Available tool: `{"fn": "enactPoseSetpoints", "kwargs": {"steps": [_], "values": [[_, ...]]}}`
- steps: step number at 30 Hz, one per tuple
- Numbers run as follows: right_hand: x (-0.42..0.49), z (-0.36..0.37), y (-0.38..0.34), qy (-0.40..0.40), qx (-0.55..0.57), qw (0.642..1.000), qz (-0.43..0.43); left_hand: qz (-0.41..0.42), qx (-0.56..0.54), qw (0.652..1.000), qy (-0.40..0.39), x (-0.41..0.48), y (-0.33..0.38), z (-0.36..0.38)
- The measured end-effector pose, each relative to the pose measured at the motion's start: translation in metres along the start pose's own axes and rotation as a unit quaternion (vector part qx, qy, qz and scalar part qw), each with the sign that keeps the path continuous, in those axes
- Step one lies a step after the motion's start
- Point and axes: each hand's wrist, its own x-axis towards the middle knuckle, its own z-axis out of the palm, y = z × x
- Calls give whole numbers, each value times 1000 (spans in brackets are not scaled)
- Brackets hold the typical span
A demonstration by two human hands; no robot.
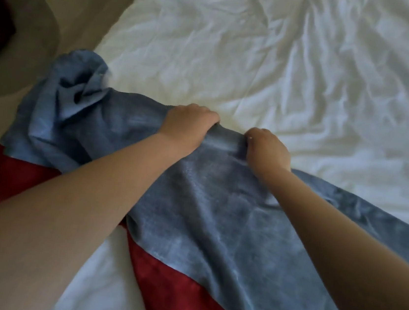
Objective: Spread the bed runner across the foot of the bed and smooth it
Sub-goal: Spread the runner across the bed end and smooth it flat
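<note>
Bed runner (217, 208) | left hand (189, 124), right hand (267, 147) fingers (207, 112) clutch it | wrinkled white bed (287, 62), floor (87, 11)

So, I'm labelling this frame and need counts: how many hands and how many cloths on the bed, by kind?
Hands: 2 (left hand and right hand, both gripping the runner's far edge)
Bed runner, blue-grey with red: 1
White bed cover, creased: 1
Total: 4
</note>
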Motion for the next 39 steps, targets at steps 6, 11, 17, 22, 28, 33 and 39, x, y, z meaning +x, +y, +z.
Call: {"fn": "enactPoseSetpoints", "kwargs": {"steps": [6,11,17,22,28,33,39], "values": [[-11,-10,43,-84,50,995,36,42,-61,994,-77,27,32,8],[-3,-21,58,-182,22,981,66,63,-26,987,-144,43,37,6],[2,-32,64,-251,-55,967,7,29,60,977,-205,53,45,5],[-1,-31,65,-267,-70,961,-24,77,84,969,-220,61,49,5],[-12,-13,69,-210,-59,975,-30,76,33,972,-219,61,50,9],[7,-25,85,-45,-1,998,50,34,45,994,-97,71,39,3],[7,-28,102,-109,81,988,69,-7,-2,994,-108,75,49,6]]}}
